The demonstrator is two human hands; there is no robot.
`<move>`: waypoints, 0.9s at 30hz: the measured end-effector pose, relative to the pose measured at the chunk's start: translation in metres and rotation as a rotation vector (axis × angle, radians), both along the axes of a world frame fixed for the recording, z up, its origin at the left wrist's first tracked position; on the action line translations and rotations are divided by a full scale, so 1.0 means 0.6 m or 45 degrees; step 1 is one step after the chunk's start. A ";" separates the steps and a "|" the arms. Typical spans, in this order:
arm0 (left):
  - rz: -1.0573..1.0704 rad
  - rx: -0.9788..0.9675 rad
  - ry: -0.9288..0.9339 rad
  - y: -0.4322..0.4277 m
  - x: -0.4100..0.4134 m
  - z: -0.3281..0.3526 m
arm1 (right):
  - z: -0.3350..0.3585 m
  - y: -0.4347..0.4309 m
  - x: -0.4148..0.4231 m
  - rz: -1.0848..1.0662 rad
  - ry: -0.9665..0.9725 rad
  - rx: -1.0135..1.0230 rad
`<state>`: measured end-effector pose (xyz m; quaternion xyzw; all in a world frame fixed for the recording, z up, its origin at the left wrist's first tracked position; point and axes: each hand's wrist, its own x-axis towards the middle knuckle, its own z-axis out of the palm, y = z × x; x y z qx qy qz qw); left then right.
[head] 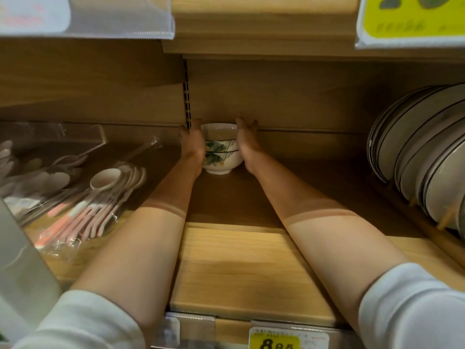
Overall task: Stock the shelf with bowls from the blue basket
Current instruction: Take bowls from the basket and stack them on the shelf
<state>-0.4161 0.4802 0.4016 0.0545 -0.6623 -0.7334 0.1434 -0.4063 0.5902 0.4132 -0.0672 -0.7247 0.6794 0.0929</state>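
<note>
well, both arms reach far into the wooden shelf (251, 260), and the stack of bowls (220, 157) stands at the very back, just short of the rear panel and close to the slotted upright strip (186, 102) on its left. the left hand (192, 147) lies against the stack's left side and the right hand (247, 144) against its right. the fingers stretch toward the back wall rather than curling, so the bowls sit pressed between two flat palms. the bowls are white with green leaves and dark rims, nested, and the lowest foot looks to rest on the board. between the forearms a wide strip of board runs out to the front lip, where a yellow price tag (274, 341) hangs. bagged spoons (100, 197) lie near the left forearm; upright plates (422, 159) in a rack stand well apart from the right arm. the upper shelf (264, 34) hangs low over the hands.
</note>
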 end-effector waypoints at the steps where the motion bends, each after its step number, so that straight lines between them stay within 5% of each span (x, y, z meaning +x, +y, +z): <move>1: 0.012 0.008 0.016 0.001 0.002 0.000 | 0.003 0.001 0.002 -0.006 -0.003 -0.006; 7: 0.174 0.093 0.068 -0.003 0.018 0.013 | 0.030 0.023 0.056 -0.089 0.004 0.042; 12: 0.354 -0.241 0.052 0.033 0.080 0.074 | 0.098 0.086 0.139 -0.188 0.097 0.137; 20: -0.035 -0.068 0.048 0.028 0.225 0.134 | 0.122 0.127 0.296 -0.045 0.066 -0.250; 24: 0.010 0.116 -0.021 0.014 0.359 0.118 | 0.105 0.125 0.386 0.023 0.094 -0.449; 27: -0.069 0.168 0.171 0.004 0.497 0.077 | 0.071 0.114 0.468 0.144 0.170 -0.605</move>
